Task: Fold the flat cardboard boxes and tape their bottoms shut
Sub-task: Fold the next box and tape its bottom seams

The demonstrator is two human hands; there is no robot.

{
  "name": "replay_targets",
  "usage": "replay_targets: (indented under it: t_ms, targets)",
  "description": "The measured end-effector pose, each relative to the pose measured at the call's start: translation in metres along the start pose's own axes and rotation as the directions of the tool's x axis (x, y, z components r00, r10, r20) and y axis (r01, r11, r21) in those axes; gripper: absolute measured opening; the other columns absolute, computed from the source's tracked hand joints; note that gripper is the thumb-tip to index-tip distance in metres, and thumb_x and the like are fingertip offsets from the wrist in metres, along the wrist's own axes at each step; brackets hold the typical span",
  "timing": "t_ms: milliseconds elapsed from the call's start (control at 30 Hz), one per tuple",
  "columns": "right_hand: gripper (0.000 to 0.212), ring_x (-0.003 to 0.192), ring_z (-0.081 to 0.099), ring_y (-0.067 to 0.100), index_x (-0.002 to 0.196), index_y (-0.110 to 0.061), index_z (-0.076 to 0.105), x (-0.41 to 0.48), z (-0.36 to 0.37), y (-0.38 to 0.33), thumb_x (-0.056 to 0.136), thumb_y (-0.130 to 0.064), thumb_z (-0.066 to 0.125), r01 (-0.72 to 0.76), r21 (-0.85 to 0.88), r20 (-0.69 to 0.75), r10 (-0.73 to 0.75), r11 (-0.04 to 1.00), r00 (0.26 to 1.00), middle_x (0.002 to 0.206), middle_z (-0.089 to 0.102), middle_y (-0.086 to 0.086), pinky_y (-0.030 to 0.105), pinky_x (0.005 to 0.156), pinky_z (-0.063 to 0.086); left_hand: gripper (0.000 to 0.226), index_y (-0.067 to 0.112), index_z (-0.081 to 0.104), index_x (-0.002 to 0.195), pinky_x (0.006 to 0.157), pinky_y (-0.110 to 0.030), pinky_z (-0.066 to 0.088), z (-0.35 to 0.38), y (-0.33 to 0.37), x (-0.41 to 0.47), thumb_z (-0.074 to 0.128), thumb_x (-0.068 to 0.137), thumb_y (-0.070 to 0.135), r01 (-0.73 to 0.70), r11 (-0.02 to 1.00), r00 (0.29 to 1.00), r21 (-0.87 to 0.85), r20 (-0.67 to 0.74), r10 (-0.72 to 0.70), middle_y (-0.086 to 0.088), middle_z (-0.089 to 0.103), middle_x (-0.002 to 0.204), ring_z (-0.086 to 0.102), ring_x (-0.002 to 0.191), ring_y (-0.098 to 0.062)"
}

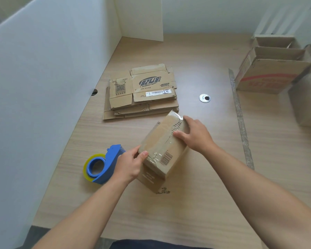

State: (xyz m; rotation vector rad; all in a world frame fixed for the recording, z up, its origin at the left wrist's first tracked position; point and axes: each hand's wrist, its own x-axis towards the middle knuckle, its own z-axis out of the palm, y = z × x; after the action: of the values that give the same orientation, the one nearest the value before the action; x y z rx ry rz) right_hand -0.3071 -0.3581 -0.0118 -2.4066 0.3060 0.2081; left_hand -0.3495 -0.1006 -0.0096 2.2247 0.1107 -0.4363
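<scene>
One box point(162, 150) stands bottom-up on the table point(187, 212) with tape point(171, 139) over its seam. We grip its ends with our left hand point(131, 162) and right hand point(196, 135). Several flat boxes point(142, 92) behind remain unfolded.

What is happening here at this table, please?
A person holds a folded cardboard box at the table with both hands: the left hand grips its near corner, the right hand its far end. Its upturned face already carries clear tape. The tape dispenser lies beside it; a stack of flat boxes waits behind.
</scene>
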Motion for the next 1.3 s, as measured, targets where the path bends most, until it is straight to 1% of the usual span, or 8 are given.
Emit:
replay_targets:
  t_ms: [200,400,533,667,833,1000,1133,1300]
  targets:
    - [0.041,0.112,0.055,0.025,0.125,-0.026,0.060,-0.014,-0.004,0.014,0.089,-0.044,0.070,-0.115,0.246,-0.106,0.145,0.963,0.984,0.116,0.060,0.005,0.036,0.095,0.043,0.048,0.024,0.050,0.146,0.099,-0.026,0.038,0.016,0.016,0.004,0.055,0.101,0.036,0.037,0.999,0.979,-0.012,-0.200,-0.038,-0.001,0.063,0.133,0.054,0.127,-0.020]
    - [0.033,0.105,0.062,0.020,0.123,-0.033,0.067,-0.029,-0.011,0.019,0.094,-0.048,0.060,-0.179,0.324,0.067,0.166,0.929,0.984,0.104,0.070,0.000,0.038,0.096,0.049,0.094,0.026,0.020,0.159,0.114,-0.034,0.035,0.023,0.007,-0.001,0.072,0.085,0.051,0.045,0.992,0.992,-0.116,-0.115,-0.059,0.005,0.048,0.151,0.044,0.139,-0.015]
    - [0.018,0.088,0.062,0.019,0.095,-0.022,0.070,-0.035,0.001,0.027,0.096,-0.038,0.061,-0.158,0.414,-0.059,0.200,0.896,0.978,0.087,0.069,-0.005,0.031,0.072,0.044,0.089,0.027,0.022,0.158,0.113,-0.034,0.037,0.018,0.002,0.002,0.069,0.087,0.050,0.005,0.998,0.998,-0.064,-0.059,-0.008,0.005,0.048,0.151,0.045,0.139,-0.014]
    - [0.019,0.086,0.059,0.019,0.086,-0.017,0.067,-0.036,0.007,0.020,0.096,-0.031,0.061,-0.195,0.484,-0.089,0.270,0.853,0.959,0.083,0.064,-0.007,0.029,0.067,0.041,0.071,0.031,0.031,0.155,0.114,-0.041,0.039,0.017,0.003,0.008,0.066,0.093,0.041,-0.002,0.997,0.997,-0.076,-0.075,-0.004,0.002,0.051,0.149,0.047,0.136,-0.016]
    - [0.030,0.103,0.058,0.014,0.128,-0.032,0.066,-0.033,-0.002,0.017,0.100,-0.035,0.056,-0.171,0.391,-0.031,0.199,0.905,0.980,0.099,0.067,-0.008,0.026,0.085,0.039,0.071,0.033,0.032,0.154,0.111,-0.044,0.042,0.012,0.003,0.009,0.063,0.092,0.048,0.000,0.998,0.999,-0.066,-0.052,-0.004,0.001,0.053,0.146,0.050,0.134,-0.018]
    - [0.047,0.124,0.054,0.012,0.144,-0.030,0.052,-0.027,-0.001,0.020,0.098,-0.035,0.060,-0.211,0.543,0.076,0.202,0.813,0.976,0.135,0.057,-0.007,0.033,0.108,0.041,0.066,0.029,0.033,0.154,0.108,-0.039,0.043,0.013,0.004,0.007,0.063,0.096,0.039,-0.037,0.999,0.998,-0.019,-0.050,0.036,0.001,0.057,0.141,0.054,0.129,-0.017]
    - [0.023,0.096,0.066,0.017,0.120,-0.027,0.066,-0.026,-0.005,0.024,0.098,-0.023,0.063,-0.212,0.644,0.127,0.171,0.735,0.977,0.118,0.068,0.008,0.024,0.077,0.052,0.067,0.027,0.034,0.154,0.108,-0.035,0.043,0.010,0.003,0.007,0.064,0.095,0.036,-0.053,0.998,0.998,-0.018,-0.037,0.053,0.003,0.058,0.140,0.054,0.128,-0.015]
    - [0.014,0.083,0.065,0.012,0.110,-0.019,0.070,-0.027,-0.007,0.028,0.098,-0.020,0.062,-0.172,0.644,0.102,0.139,0.746,0.985,0.099,0.071,0.003,0.016,0.068,0.050,0.065,0.026,0.034,0.154,0.103,-0.030,0.043,0.009,0.006,0.006,0.064,0.096,0.034,-0.066,0.998,0.998,-0.013,-0.024,0.065,0.004,0.059,0.138,0.055,0.125,-0.013]
